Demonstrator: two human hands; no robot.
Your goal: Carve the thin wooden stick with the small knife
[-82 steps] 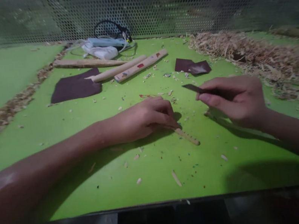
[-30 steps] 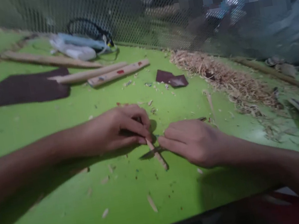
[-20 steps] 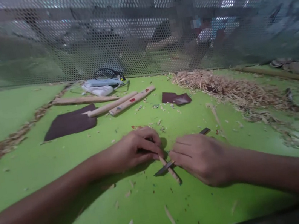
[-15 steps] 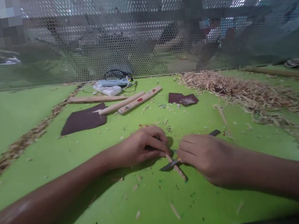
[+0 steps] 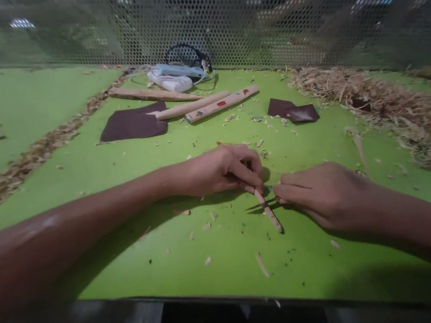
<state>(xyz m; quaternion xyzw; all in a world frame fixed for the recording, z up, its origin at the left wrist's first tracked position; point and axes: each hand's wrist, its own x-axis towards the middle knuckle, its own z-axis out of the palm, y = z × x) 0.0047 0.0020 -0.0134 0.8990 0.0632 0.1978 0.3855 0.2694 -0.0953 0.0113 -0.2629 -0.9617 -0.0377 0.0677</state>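
Stick (image 5: 273, 219), left fingers (image 5: 245, 173) pinching, right hand (image 5: 326, 195) prone

bare from left fingers (image 5: 245, 171) up a slender left forearm (image 5: 115, 206) with a faint glint of light; equally bare from right fingers (image 5: 297, 192) up a smooth right forearm (image 5: 407, 217).

- The slim pale wooden stick (image 5: 272, 218) is on the flat green tabletop (image 5: 125, 265), far end in the bare left hand (image 5: 225, 170).
- Right of the stick: the bare right hand (image 5: 324, 195), its thin dark metal blade (image 5: 255, 208) crossing the stick.
- Behind the stick, leftward: a flat dark-brown sheet (image 5: 130, 125), one end of a smooth pale wooden rod (image 5: 193, 105) on it.
- Behind the stick, far rightward: a heap of curly pale wood shavings (image 5: 403, 97).
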